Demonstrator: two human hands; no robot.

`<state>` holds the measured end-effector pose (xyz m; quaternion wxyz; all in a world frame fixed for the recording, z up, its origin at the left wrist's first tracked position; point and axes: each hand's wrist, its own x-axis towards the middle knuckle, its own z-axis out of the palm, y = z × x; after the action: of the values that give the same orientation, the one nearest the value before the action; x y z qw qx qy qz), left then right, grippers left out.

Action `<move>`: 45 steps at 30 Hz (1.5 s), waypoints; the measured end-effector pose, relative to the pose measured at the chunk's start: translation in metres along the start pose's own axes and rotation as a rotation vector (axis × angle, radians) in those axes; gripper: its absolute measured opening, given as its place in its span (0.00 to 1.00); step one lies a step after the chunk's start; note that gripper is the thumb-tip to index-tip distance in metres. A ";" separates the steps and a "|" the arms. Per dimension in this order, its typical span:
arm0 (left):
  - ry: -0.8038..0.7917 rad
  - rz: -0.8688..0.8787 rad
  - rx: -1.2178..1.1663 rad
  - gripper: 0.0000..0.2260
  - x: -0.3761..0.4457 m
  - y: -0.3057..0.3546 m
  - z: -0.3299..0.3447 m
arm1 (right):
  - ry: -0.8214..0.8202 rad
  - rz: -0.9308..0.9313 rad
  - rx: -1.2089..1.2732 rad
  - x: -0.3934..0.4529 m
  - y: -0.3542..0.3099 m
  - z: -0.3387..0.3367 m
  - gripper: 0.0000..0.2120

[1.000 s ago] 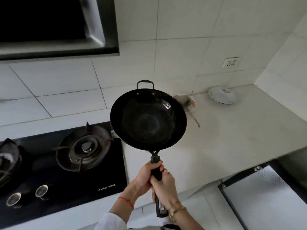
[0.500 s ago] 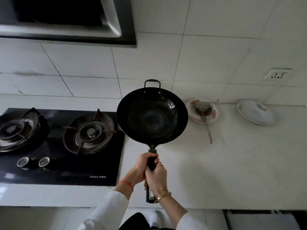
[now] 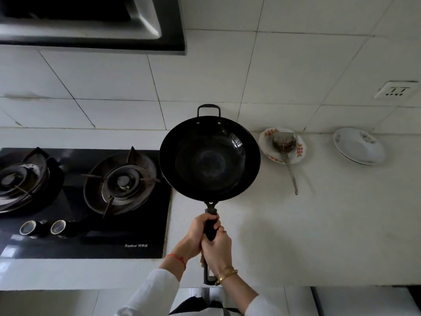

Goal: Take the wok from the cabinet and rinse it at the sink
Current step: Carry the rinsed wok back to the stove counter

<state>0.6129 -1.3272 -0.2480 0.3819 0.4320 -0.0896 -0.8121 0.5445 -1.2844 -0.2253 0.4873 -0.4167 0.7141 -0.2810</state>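
1. Gripping with both hands is needed here, presumably because the wok [image 3: 209, 156] is heavy and carried at arm's length: the left hand [image 3: 197, 233] is wrapped tightly round the upper part of the long handle [image 3: 210, 229], and the right hand [image 3: 217, 249] is closed round it just below, the two touching.
2. The wok is held in the air over the edge where the gas hob [image 3: 86, 201] meets the white counter [image 3: 296, 236], its bowl turned toward the camera and empty; whether it is quite dry cannot be told in the dim light.
3. No sink is seen in this view, so the rinsing is judged not yet begun and the wok is taken to be in transit.
4. A plate with a ladle [image 3: 282, 144] and a second dish [image 3: 358, 145] lie on the counter by the wall, well clear of the wok.
5. Compared with a second ago, more of the hob is shown, including its far left burner [image 3: 13, 179], and the open cabinet at lower right is almost lost from view; the two-handed grip is unchanged.
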 end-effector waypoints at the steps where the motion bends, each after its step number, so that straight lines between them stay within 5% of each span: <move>1: 0.000 -0.001 -0.006 0.03 0.001 -0.001 0.000 | 0.003 0.002 0.001 0.001 0.001 0.001 0.05; 28: 0.064 -0.034 0.030 0.05 0.006 -0.007 -0.008 | -0.063 0.056 -0.067 0.015 0.023 0.008 0.06; 36: 0.198 0.050 0.212 0.09 0.003 -0.001 -0.009 | -0.158 -0.022 -0.249 0.012 0.022 0.004 0.13; 45: 0.338 0.167 0.713 0.12 -0.010 -0.015 -0.023 | -0.112 -0.216 -0.658 0.005 0.019 -0.009 0.19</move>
<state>0.6257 -1.3058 -0.2628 0.2821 0.6562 -0.3365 -0.6137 0.5293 -1.2793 -0.2391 0.3329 -0.6394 0.6902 -0.0626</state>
